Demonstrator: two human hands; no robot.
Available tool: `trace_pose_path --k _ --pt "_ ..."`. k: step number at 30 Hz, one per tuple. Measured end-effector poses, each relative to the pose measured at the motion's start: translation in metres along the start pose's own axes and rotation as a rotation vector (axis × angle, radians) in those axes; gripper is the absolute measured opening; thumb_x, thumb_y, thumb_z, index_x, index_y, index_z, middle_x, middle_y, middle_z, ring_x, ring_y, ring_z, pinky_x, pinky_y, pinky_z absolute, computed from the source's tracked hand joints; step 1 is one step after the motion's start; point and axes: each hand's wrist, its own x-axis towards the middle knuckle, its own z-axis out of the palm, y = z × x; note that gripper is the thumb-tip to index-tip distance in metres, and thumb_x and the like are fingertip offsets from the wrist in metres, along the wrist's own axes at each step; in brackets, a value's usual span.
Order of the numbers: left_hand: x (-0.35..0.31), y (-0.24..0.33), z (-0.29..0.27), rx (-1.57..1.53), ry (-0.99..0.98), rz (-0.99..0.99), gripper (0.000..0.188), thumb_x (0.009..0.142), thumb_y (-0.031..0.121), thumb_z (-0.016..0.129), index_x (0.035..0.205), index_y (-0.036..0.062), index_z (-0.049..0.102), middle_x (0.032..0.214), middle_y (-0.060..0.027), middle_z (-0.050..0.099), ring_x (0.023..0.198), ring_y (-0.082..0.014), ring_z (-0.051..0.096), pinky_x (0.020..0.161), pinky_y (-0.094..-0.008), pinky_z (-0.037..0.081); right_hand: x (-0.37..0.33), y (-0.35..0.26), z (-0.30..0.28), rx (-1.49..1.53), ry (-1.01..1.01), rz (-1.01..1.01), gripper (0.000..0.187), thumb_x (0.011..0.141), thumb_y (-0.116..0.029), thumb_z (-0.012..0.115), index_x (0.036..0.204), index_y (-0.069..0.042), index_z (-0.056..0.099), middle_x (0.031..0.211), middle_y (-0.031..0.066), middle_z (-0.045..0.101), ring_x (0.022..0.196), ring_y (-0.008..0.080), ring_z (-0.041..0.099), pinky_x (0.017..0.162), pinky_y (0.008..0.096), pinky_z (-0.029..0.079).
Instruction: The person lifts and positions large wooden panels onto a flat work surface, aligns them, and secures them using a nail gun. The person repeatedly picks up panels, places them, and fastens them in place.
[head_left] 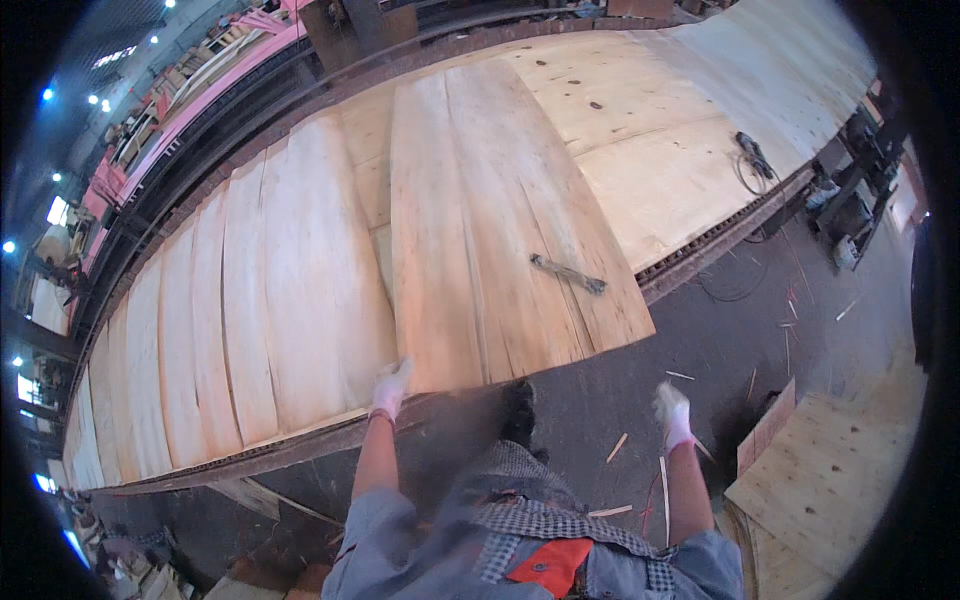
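My left hand (391,390), in a white glove, is closed at the near left corner of a loose wood veneer sheet (470,230). This sheet is long and pale orange-brown, has splits along its grain and lies aslant over other veneer. A short, dark, stick-like tool (568,273) rests on its right part; its exact kind is unclear. To the right, my right hand (673,412), also gloved, hangs over the floor apart from the sheet. It is slightly blurred, its fingers look loosely apart, and nothing shows in it.
Overlapping veneer strips (240,310) cover the long table's left side, and a broad knotty sheet (640,130) its right. A dark device with a looped cord (752,155) lies there. Wood scraps (616,447) litter the floor (600,400); plywood boards (830,490) stand low at right.
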Motion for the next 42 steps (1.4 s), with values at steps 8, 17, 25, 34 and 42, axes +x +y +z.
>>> trace_pose_path --k 8,17,25,34,42 --pt "0.011 0.001 -0.029 0.685 0.115 0.589 0.064 0.099 0.044 0.064 0.140 -0.0041 0.055 0.134 -0.0169 0.064 0.126 -0.0247 0.059 0.108 -0.0374 0.045 0.143 -0.138 0.096 -0.251 -0.185 -0.334 0.055 0.096 -0.034 0.071 0.134 0.005 0.059 0.125 0.0077 0.066 0.116 0.0141 0.057 0.099 0.0303 0.045" --pt "-0.016 0.069 -0.013 -0.172 0.128 -0.136 0.048 0.097 0.034 0.068 0.128 -0.0031 0.067 0.112 -0.0086 0.073 0.099 -0.0173 0.067 0.086 -0.0312 0.054 0.113 -0.195 0.244 -1.166 -0.259 -1.329 0.064 0.085 -0.028 0.071 0.138 0.001 0.052 0.120 0.0209 0.066 0.107 0.0412 0.065 0.093 0.0486 0.052" --pt "-0.015 0.105 0.033 0.652 0.275 -0.232 0.053 0.090 0.042 0.064 0.129 0.0059 0.069 0.127 -0.0248 0.067 0.120 -0.0379 0.064 0.105 -0.0451 0.047 0.156 -0.209 0.286 -1.292 -0.593 -1.159 0.013 0.089 -0.007 0.056 0.098 0.000 0.063 0.085 0.0169 0.068 0.078 0.0297 0.071 0.067 0.0419 0.057" --pt "-0.030 0.126 0.071 0.826 0.390 -0.178 0.047 0.092 0.044 0.062 0.120 0.0079 0.072 0.121 -0.0243 0.069 0.117 -0.0399 0.063 0.103 -0.0498 0.045 0.172 -0.154 0.309 -1.137 -0.463 -1.172 0.007 0.084 -0.011 0.058 0.081 -0.007 0.063 0.071 0.0132 0.063 0.067 0.0277 0.065 0.056 0.0425 0.048" --pt "-0.029 0.080 0.073 0.812 0.403 0.026 0.038 0.096 0.038 0.057 0.115 0.0093 0.073 0.113 -0.0179 0.073 0.113 -0.0349 0.066 0.100 -0.0497 0.048 0.171 -0.143 0.317 -1.145 -0.444 -1.058 0.009 0.082 -0.013 0.059 0.089 -0.006 0.061 0.081 0.0138 0.064 0.069 0.0287 0.066 0.057 0.0449 0.051"
